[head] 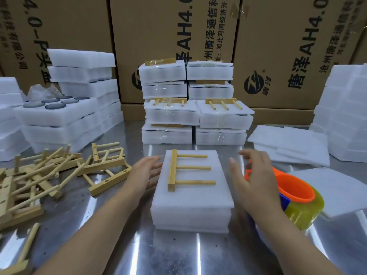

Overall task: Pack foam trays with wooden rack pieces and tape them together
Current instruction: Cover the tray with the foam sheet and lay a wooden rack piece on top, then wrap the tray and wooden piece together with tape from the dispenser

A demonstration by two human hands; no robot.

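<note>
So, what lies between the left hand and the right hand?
In the head view, the white foam tray stack lies between the left hand and the right hand, with one wooden rack piece flat on its top.

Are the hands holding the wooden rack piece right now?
No, the wooden rack piece lies untouched on the foam stack, the left hand and right hand open either side.

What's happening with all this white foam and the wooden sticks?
A person is packing. A white foam tray stack sits on the shiny metal table with a three-pegged wooden rack piece lying on top. The left hand and right hand are open on either side, holding nothing. The orange tape dispenser stands beside the right hand.
</note>
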